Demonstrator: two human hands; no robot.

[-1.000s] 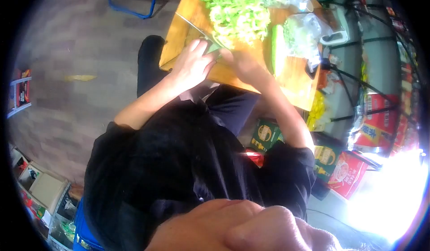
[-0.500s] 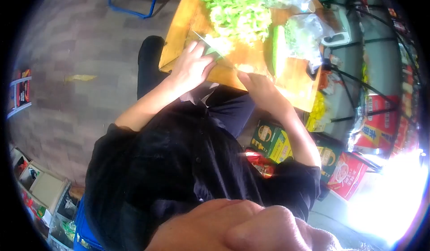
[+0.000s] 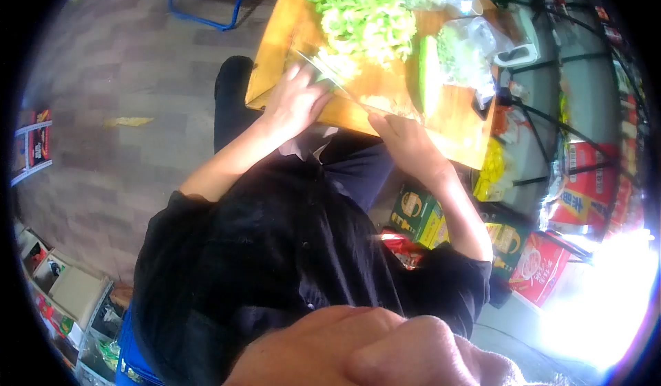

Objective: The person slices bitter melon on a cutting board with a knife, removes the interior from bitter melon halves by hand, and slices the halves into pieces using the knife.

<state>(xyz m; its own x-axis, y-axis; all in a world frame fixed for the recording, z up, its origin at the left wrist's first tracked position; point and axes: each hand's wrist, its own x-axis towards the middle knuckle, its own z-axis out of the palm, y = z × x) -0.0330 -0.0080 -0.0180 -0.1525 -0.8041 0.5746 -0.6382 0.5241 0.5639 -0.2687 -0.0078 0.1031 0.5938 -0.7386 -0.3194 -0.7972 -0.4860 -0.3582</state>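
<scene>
My right hand (image 3: 407, 142) is closed around the handle of a kitchen knife (image 3: 337, 83), whose thin blade points up and left across the board. On the other side of the blade, my left hand (image 3: 295, 102) has curled fingers pressing a piece of green vegetable, mostly hidden by the fingers and blade. Pale green slices (image 3: 335, 64) lie just beyond the blade on the wooden board (image 3: 275, 38). Farther up is a large heap of cut light-green vegetable (image 3: 365, 18). A long green cucumber-like vegetable (image 3: 428, 76) lies to the right.
Clear plastic bags with greens (image 3: 465, 52) rest on the board's right side. A wire rack (image 3: 551, 118) with packaged goods stands at right, with boxes (image 3: 420, 214) below. A blue-legged stool (image 3: 206, 21) stands on the floor at upper left.
The knife blade has shifted slightly, and my right hand has moved a little down and to the right. My left hand stays at nearly the same spot.
</scene>
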